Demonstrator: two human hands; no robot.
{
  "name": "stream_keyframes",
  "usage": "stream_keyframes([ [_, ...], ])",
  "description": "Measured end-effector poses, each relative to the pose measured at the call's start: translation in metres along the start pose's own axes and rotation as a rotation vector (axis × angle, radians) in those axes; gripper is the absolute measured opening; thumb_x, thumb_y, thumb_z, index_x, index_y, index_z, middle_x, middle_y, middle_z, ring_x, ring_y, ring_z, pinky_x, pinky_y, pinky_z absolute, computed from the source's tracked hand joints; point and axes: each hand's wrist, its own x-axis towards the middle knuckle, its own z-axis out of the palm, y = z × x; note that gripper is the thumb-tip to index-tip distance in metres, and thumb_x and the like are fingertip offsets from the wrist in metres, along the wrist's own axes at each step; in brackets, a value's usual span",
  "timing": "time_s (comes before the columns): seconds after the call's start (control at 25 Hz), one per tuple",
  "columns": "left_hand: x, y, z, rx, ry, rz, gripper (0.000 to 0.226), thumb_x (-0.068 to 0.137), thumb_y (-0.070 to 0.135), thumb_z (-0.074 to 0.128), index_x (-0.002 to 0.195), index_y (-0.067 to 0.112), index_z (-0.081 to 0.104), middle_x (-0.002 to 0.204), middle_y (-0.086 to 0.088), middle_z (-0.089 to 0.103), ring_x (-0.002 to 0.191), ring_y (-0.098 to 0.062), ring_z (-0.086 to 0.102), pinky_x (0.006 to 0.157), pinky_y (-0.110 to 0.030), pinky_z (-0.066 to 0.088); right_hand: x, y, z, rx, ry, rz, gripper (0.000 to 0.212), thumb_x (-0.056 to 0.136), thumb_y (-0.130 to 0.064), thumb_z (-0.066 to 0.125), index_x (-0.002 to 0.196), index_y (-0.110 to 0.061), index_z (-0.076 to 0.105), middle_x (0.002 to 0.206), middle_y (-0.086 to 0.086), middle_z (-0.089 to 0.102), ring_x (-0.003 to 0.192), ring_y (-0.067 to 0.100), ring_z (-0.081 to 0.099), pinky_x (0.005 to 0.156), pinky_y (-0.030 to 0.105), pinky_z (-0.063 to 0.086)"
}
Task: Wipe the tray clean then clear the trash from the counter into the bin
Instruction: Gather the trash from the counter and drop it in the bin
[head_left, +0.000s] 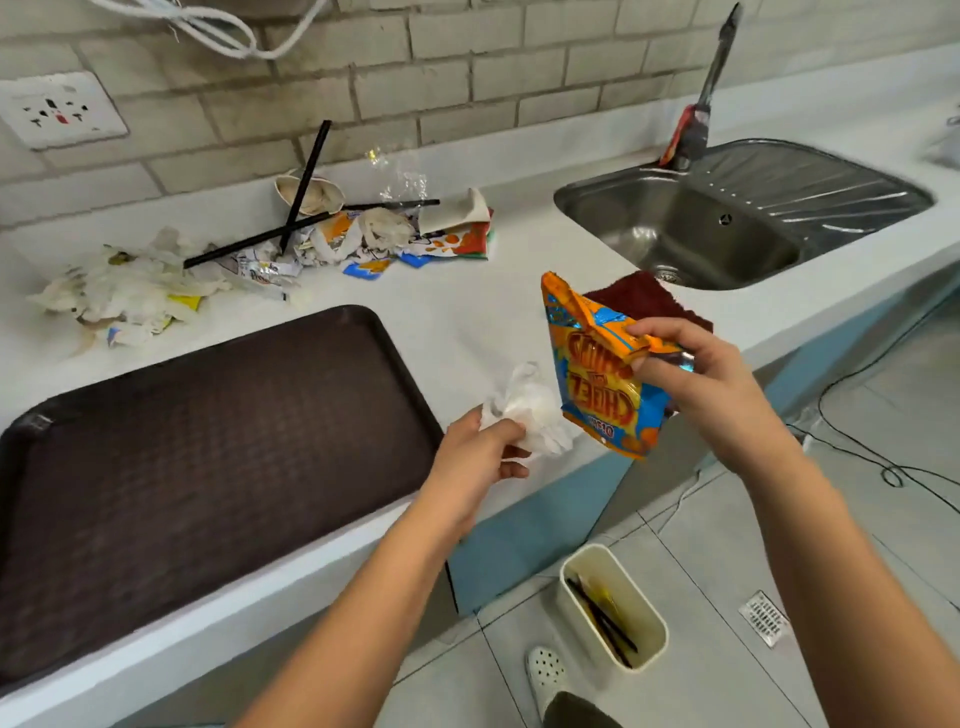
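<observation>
A dark brown tray (208, 452) lies on the white counter (457, 306) at the left, close to the front edge. My left hand (483, 452) is shut on a crumpled white tissue (530, 410) just right of the tray. My right hand (711, 384) grips an orange and blue snack bag (592, 384), held in the air over the counter's front edge. A pile of trash (291, 244) with wrappers, tissues, a paper cup and black straws lies along the back of the counter. A cream bin (613, 608) stands on the floor below, holding straws and a wrapper.
A dark red cloth (644, 299) lies on the counter behind the snack bag. A steel sink (727, 218) with a tap is at the right. A wall socket (57, 109) sits at the back left. Cables run across the tiled floor. A white clog (545, 675) is beside the bin.
</observation>
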Motion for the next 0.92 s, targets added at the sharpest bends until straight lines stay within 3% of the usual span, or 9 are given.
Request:
stream_keyframes([
  [0.08,-0.002,-0.024,0.019,0.085,-0.062,-0.063,0.013,0.087,0.004,0.05,0.088,0.014,0.058,0.088,-0.007,0.065,0.071,-0.015,0.059,0.056,-0.023,0.048,-0.021,0.013,-0.022,0.029,-0.01,0.02,0.03,0.085,-0.002,0.058,0.09,-0.031,0.063,0.085,-0.013,0.064,0.074,0.005,0.065,0.054,0.019,0.05],
  [0.2,0.001,-0.063,0.041,0.14,-0.109,-0.15,0.015,0.088,0.004,0.05,0.093,0.015,0.059,0.09,-0.005,0.064,0.072,-0.013,0.058,0.057,-0.021,0.05,-0.042,0.049,-0.058,0.043,0.002,0.098,0.028,0.072,-0.013,0.059,0.083,-0.037,0.068,0.082,-0.015,0.066,0.072,0.01,0.062,0.06,0.031,0.046],
  [0.36,0.008,-0.12,0.056,0.207,-0.087,-0.321,0.018,0.088,0.004,0.049,0.103,0.007,0.058,0.085,-0.004,0.063,0.068,-0.012,0.057,0.054,-0.018,0.049,-0.066,0.102,-0.101,0.048,-0.061,0.295,0.027,0.064,-0.019,0.063,0.08,-0.039,0.07,0.079,-0.014,0.067,0.072,0.007,0.064,0.059,0.027,0.048],
  [0.56,0.019,-0.2,0.078,0.287,0.068,-0.523,0.033,0.086,0.002,0.049,0.118,0.005,0.055,0.104,-0.008,0.061,0.083,-0.018,0.06,0.06,-0.019,0.051,-0.086,0.184,-0.14,0.08,-0.028,0.518,0.048,0.086,0.01,0.046,0.081,-0.031,0.069,0.083,-0.011,0.067,0.075,0.009,0.064,0.054,0.019,0.05],
  [0.68,0.03,-0.232,0.088,0.261,0.118,-0.621,0.028,0.088,0.0,0.048,0.115,0.008,0.052,0.103,-0.011,0.061,0.074,-0.014,0.061,0.056,-0.019,0.051,-0.098,0.24,-0.14,0.107,0.046,0.627,0.034,0.085,0.011,0.05,0.089,-0.021,0.063,0.098,-0.002,0.061,0.087,0.019,0.059,0.054,0.017,0.051],
  [0.8,0.057,-0.264,0.1,0.261,0.176,-0.639,0.026,0.089,0.002,0.05,0.113,0.011,0.05,0.103,-0.011,0.061,0.073,-0.013,0.061,0.057,-0.022,0.05,-0.102,0.306,-0.134,0.1,0.114,0.699,0.029,0.082,0.01,0.057,0.092,-0.016,0.064,0.104,-0.002,0.06,0.098,0.019,0.054,0.074,0.023,0.053],
  [0.92,0.087,-0.296,0.115,0.326,0.198,-0.628,0.026,0.088,0.001,0.05,0.111,0.012,0.052,0.107,-0.01,0.061,0.078,-0.016,0.062,0.057,-0.022,0.051,-0.103,0.363,-0.123,0.116,0.129,0.777,0.025,0.082,0.011,0.057,0.097,-0.008,0.062,0.103,0.003,0.058,0.091,0.018,0.055,0.065,0.011,0.052],
])
